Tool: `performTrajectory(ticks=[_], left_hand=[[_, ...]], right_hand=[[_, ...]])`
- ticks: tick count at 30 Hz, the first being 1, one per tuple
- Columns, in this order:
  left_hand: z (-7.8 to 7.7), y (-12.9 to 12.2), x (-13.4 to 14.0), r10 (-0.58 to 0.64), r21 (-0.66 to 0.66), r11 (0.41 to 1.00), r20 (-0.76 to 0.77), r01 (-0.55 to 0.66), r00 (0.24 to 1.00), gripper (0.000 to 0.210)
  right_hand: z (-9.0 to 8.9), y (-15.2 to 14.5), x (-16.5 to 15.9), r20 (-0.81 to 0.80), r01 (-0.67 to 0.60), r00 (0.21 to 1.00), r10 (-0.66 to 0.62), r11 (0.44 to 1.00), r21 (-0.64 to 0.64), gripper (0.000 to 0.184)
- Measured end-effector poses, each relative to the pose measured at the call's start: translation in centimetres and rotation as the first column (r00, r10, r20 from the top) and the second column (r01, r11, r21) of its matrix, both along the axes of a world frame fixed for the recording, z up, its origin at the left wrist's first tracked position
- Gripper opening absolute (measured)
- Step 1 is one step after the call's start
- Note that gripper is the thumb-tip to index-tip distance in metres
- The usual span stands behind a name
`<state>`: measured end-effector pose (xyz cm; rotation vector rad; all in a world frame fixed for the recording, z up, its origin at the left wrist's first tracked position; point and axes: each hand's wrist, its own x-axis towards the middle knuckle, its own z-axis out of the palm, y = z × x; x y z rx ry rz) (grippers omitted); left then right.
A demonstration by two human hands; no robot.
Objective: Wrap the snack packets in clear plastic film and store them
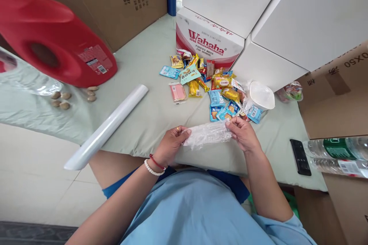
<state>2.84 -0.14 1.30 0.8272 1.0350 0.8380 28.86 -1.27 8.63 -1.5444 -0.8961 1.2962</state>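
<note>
A crumpled sheet of clear plastic, perhaps a bag (pixel 208 134), stretches between my two hands above the near edge of the covered table. My left hand (pixel 173 143) pinches its left end between thumb and fingers. At its right end my right hand (pixel 241 132) grips it the same way. Just beyond the plastic lies a heap of wrapped snacks (pixel 222 81), with blue packets (pixel 217 97) nearest my right hand. A pink packet (pixel 178 92) sits apart on the heap's left side. The white bowl (pixel 262 95) rests tilted at the heap's right.
A white roll (pixel 106 128) lies diagonally at left, overhanging the table edge. Behind it stand a red jug (pixel 57 34) and several brown nuts or stones (pixel 64 95). A Wahaha carton (pixel 208 40) backs the snacks. At right are a black phone (pixel 300 157) and plastic bottles (pixel 339 149).
</note>
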Motion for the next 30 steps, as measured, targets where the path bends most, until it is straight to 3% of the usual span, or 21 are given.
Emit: performTrajectory(ticks=[4,6,7,9,10,12,13,14,16,18,21,24,27,30], left_hand=[[0.1,-0.1,-0.7,0.058,0.042,0.998,-0.116,-0.054,0.992,0.052],[0.3,-0.6,-0.9,0.178,0.243,0.964,-0.281,-0.110,0.943,0.049],[0.6,-0.9,-0.9,0.244,0.393,0.915,-0.361,-0.091,0.900,0.051],[0.9,-1.5,-0.7,0.296,0.653,0.751,-0.472,0.103,0.830,0.064],[1.0,-1.8,-0.4,0.279,0.715,0.658,-0.524,0.237,0.805,0.065],[0.8,-2.0,0.5,0.201,0.699,0.548,-0.643,0.459,0.739,0.043],[0.6,-2.0,1.0,0.159,0.653,0.547,-0.696,0.524,0.701,0.027],[0.3,-1.9,1.5,0.124,0.604,0.578,-0.730,0.550,0.672,0.018],[-0.2,-1.6,2.4,0.093,0.547,0.671,-0.733,0.501,0.674,0.021],[-0.4,-1.5,2.9,0.126,0.555,0.740,-0.669,0.380,0.732,0.022],[-0.2,-1.5,3.1,0.141,0.524,0.826,-0.548,0.207,0.824,0.024],[0.1,-1.3,2.5,0.112,0.335,0.942,-0.374,0.021,0.921,0.030],[0.1,-0.8,1.4,0.140,0.093,0.988,-0.174,-0.125,0.975,0.037],[0.1,-0.5,0.6,0.159,-0.015,0.987,-0.068,-0.161,0.985,0.041]], right_hand=[[-1.5,-0.7,-0.9,-0.080,0.006,0.997,-0.013,0.997,-0.083,0.054],[-2.2,-1.0,-1.3,-0.106,0.015,0.994,-0.027,0.993,-0.115,0.055],[-2.5,-1.2,-1.5,-0.114,0.018,0.993,-0.033,0.992,-0.125,0.056],[-2.8,-1.3,-1.6,-0.124,0.014,0.992,-0.031,0.991,-0.136,0.056],[-2.9,-1.3,-1.6,-0.129,0.006,0.991,-0.024,0.990,-0.139,0.056],[-2.9,-1.3,-1.5,-0.138,-0.013,0.990,-0.007,0.990,-0.141,0.056],[-2.9,-1.3,-1.5,-0.138,-0.011,0.990,-0.007,0.991,-0.132,0.055],[-2.9,-1.3,-1.5,-0.135,0.003,0.991,-0.018,0.994,-0.111,0.054],[-3.1,-1.5,-1.7,-0.122,0.057,0.991,-0.062,0.997,-0.044,0.052],[-3.5,-1.8,-2.2,-0.110,0.080,0.991,-0.079,0.997,0.009,0.059],[-4.5,-2.4,-3.2,-0.112,0.008,0.994,-0.009,1.000,-0.011,0.075],[-5.1,-2.7,-3.4,-0.149,0.000,0.989,-0.011,0.997,-0.075,0.059],[-5.0,-2.5,-2.2,-0.176,0.034,0.983,-0.051,0.995,-0.097,0.048],[-4.8,-2.2,-0.7,-0.107,0.101,0.989,-0.105,0.994,-0.043,0.044]])
